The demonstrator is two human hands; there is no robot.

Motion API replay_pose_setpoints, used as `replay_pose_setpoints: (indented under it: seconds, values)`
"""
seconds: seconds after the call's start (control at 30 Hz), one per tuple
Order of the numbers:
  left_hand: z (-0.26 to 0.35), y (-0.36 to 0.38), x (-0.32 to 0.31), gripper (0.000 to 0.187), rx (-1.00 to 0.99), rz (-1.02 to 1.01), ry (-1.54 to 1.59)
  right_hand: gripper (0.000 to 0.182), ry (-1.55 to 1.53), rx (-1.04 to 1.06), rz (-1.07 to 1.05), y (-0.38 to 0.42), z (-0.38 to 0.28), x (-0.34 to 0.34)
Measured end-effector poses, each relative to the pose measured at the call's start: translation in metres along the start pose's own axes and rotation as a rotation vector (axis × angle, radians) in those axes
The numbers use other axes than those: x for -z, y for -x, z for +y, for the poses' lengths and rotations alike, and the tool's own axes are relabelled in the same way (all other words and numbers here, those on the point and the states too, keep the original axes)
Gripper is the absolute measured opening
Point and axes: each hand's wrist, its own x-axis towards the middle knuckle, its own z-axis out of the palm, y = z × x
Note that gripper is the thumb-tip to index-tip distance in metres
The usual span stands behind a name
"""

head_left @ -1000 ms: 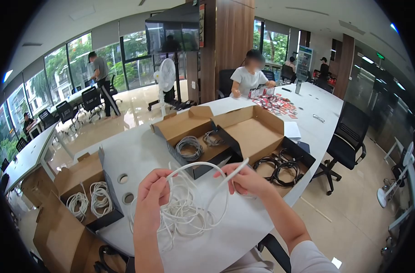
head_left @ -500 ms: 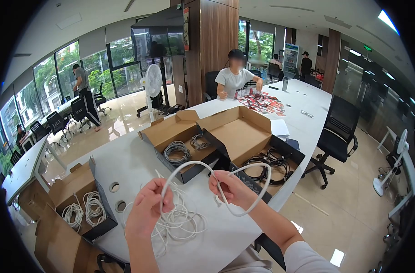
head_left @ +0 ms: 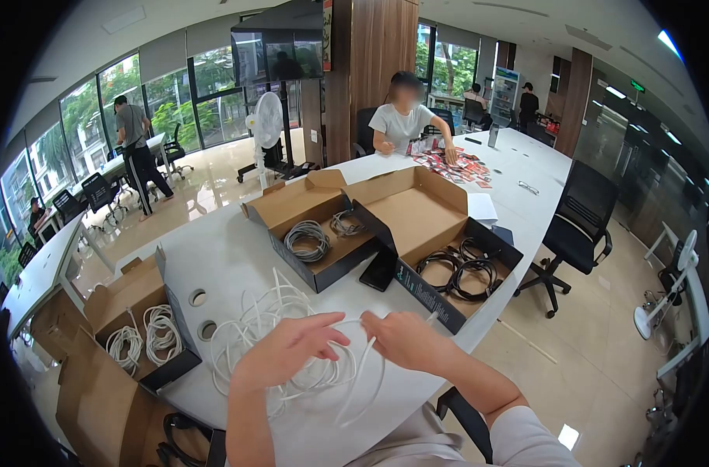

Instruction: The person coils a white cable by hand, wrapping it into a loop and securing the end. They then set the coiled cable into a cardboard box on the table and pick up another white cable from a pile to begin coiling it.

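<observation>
A loose tangle of white cable (head_left: 257, 315) lies on the white table, partly behind my hands. My right hand (head_left: 397, 336) is closed on a stretch of white cable, with one loop hanging below it and a short end showing beyond it. My left hand (head_left: 296, 348) is beside it, fingers apart, above the tangle and holding nothing. Left of the tangle, an open box (head_left: 187, 366) contains coiled white cables (head_left: 163, 336).
Another open box (head_left: 319, 276) holds grey coils; a larger one (head_left: 436, 307) holds black cables. A phone (head_left: 378, 269) lies between them. Across the table (head_left: 518, 159), a seated person touches red packets (head_left: 467, 169). An office chair (head_left: 576, 222) stands right.
My left hand has let go of the cable and opened. My right hand has shifted slightly, and the raised cable loops have dropped. The seated person's arm has moved over the packets.
</observation>
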Motion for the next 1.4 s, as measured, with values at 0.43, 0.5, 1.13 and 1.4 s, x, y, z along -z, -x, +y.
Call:
replay_pose_setpoints:
  seconds: [0.43,0.5,1.13,1.4]
  values:
    - [-0.004,-0.028,-0.023,0.024,0.119,-0.078,0.044,0.023,-0.097,0.008,0.126,0.019,0.003,0.028]
    - [-0.009,-0.032,-0.02,0.025,0.147,-0.054,0.089,0.025,-0.028,0.046,0.196,0.022,0.006,0.027]
    - [-0.033,-0.038,-0.014,0.03,-0.232,-0.208,0.214,0.032,-0.973,-0.37,0.613,0.068,0.024,0.025]
    - [-0.026,-0.037,-0.019,0.028,-0.087,-0.192,0.762,0.025,-1.105,-0.411,0.794,0.068,0.003,-0.034]
